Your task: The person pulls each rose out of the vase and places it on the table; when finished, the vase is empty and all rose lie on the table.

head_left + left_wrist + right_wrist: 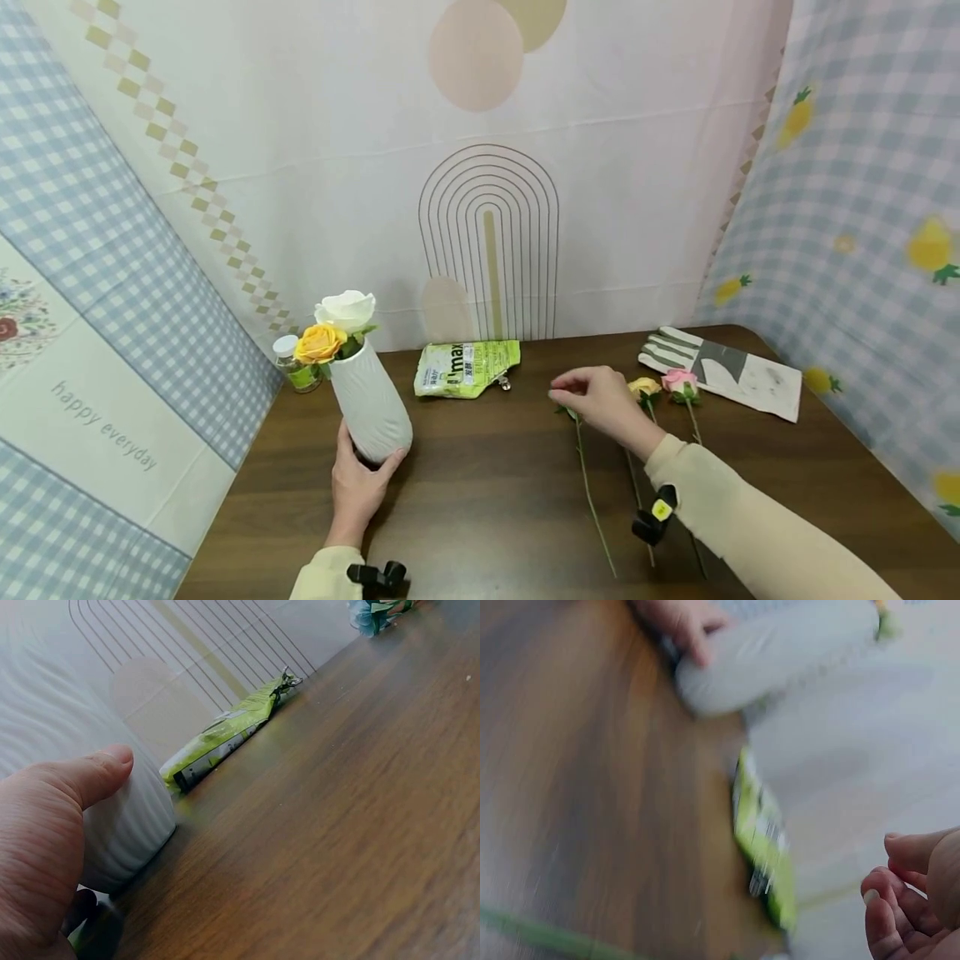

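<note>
My left hand holds the lower part of a white ribbed vase, thumb along its side. The vase leans in the head view. A white rose and a yellow rose stand in its mouth. Over the table's right half hovers my right hand, loosely curled, thumb apart from the fingers and nothing between them in the right wrist view. Below it lies a flower with a long green stem; its blue bloom is hidden from the head camera. Beside it lie a yellow rose and a pink rose.
A green snack pouch lies at the back of the brown table. Behind the vase stands a small white-capped jar. A folded grey-and-white cloth lies at the back right. Fabric walls enclose three sides.
</note>
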`<action>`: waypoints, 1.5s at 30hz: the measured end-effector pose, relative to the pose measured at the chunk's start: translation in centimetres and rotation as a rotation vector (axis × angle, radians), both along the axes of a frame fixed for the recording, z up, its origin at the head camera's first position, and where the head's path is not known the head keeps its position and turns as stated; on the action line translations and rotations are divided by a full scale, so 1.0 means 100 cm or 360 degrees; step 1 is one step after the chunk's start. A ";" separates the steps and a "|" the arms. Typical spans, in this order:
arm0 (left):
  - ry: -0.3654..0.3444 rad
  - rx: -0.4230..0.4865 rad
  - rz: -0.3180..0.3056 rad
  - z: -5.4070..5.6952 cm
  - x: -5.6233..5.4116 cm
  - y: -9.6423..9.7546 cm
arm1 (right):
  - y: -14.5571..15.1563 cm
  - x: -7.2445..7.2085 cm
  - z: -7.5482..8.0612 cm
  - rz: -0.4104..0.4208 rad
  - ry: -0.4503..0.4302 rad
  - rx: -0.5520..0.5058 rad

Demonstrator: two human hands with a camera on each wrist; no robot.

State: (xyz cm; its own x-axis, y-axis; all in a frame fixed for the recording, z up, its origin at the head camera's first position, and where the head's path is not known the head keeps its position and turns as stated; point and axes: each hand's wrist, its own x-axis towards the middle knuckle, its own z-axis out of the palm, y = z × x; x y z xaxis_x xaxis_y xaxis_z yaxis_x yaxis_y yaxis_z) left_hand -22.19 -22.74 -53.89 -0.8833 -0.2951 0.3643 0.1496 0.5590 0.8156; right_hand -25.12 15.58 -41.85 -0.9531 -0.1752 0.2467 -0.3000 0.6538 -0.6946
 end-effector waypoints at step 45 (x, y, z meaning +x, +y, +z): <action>-0.0008 0.0074 -0.0049 0.001 -0.002 -0.002 | -0.252 -0.004 0.100 0.0359 0.0163 -0.0193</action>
